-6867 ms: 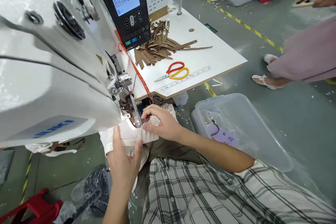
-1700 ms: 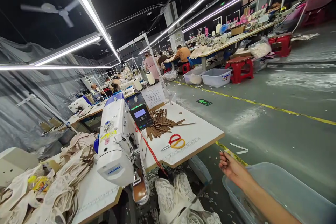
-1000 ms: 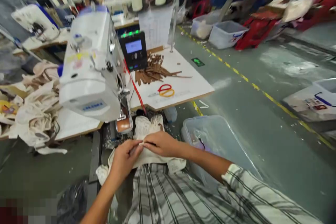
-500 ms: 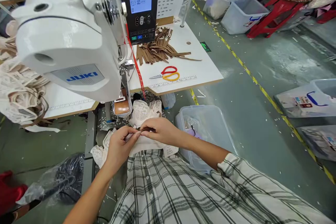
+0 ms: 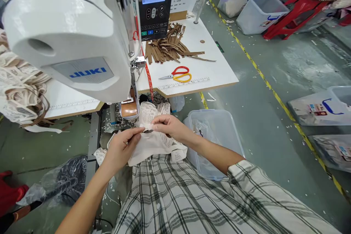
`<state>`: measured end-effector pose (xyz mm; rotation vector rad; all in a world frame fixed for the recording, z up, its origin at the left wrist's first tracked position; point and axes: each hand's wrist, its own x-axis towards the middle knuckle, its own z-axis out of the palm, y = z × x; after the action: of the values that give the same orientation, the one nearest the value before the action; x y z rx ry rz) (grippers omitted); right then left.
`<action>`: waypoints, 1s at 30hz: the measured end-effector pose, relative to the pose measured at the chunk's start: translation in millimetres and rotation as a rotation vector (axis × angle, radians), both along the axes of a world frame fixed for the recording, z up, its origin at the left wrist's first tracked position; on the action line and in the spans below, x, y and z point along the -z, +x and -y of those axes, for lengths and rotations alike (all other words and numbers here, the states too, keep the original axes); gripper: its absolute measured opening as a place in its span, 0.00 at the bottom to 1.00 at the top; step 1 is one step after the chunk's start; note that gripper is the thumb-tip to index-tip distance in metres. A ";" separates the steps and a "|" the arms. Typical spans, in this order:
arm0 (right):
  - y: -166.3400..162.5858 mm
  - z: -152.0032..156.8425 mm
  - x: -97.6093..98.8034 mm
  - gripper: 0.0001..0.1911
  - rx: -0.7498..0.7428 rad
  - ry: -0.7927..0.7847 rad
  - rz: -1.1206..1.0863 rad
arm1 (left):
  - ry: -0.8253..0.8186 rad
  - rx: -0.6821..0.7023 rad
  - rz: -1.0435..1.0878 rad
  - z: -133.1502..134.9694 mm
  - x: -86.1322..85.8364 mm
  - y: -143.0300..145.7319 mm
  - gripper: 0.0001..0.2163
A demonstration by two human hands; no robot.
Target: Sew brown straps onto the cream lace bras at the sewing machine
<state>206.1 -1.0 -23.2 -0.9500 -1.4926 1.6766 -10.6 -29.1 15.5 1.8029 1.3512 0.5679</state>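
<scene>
A cream lace bra [image 5: 152, 144] lies across my lap, below the sewing head, with a white label [image 5: 178, 154] at its right end. My left hand [image 5: 123, 147] pinches the bra's upper edge between thumb and fingers. Just to the right, my right hand [image 5: 171, 128] grips the same edge, fingers curled over it. A short dark bit shows between the two pinches, too small to make out. The lace cups lie beyond my hands, under the machine's orange-brown sewing arm plate [image 5: 129, 109].
The white JUKI machine [image 5: 68, 44] looms at upper left. Brown straps [image 5: 167, 45] and red-and-yellow scissors [image 5: 179, 74] lie on the white table [image 5: 219, 76]. A clear plastic bin [image 5: 227, 131] stands on the floor at my right. Cream bras [image 5: 22, 87] are heaped at left.
My hands have moved slightly apart and up, and the brown strip that was between them is mostly out of sight. The bra now lies flatter and more spread over my lap.
</scene>
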 end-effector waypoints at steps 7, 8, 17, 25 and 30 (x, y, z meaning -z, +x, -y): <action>-3.5 6.6 -12.4 0.08 -0.354 0.604 0.228 | 0.039 0.088 -0.131 2.8 -18.3 -5.3 0.07; -5.3 7.5 -13.6 0.08 -0.340 0.662 0.254 | 0.055 0.094 -0.127 2.5 -20.1 -5.4 0.07; -18.6 10.0 -16.1 0.12 -0.242 1.040 0.361 | 0.080 0.144 -0.168 -2.5 -21.9 -14.8 0.06; -32.6 13.8 -1.7 0.10 -0.052 0.672 0.252 | -0.138 0.079 -0.122 -18.1 -7.9 -7.7 0.07; -38.5 15.4 -6.6 0.06 0.154 0.573 0.096 | -0.264 -0.284 0.538 3.2 15.3 12.1 0.04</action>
<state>167.6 -16.4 -16.6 -0.8053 -1.7763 1.0148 1.5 -32.3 0.1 1.1417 1.2346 0.9040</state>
